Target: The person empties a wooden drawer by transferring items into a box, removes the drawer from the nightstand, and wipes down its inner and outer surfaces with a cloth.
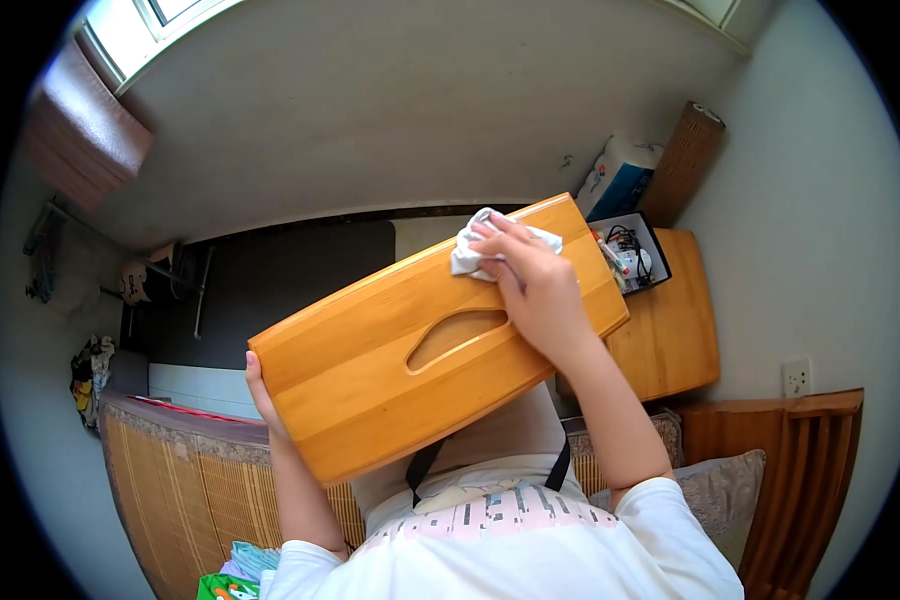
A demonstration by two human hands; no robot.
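Note:
A wooden drawer [370,400], with a smooth orange-brown front and a curved cut-out grip, is tilted across my lap, its right end higher. My left hand [260,388] holds it by the left end; most of those fingers are hidden behind the wood. Near the upper edge of the front, my right hand [532,275] presses a crumpled white cloth [467,258] against the surface. The fingers of that hand are bent over the cloth.
A wooden cabinet [675,335] stands at the right, with a box [658,245] of cables and small items on it. Beside them are a wrapped package [620,172] and a tall brown box [685,160]. A bed with a woven mat [190,490] lies behind me.

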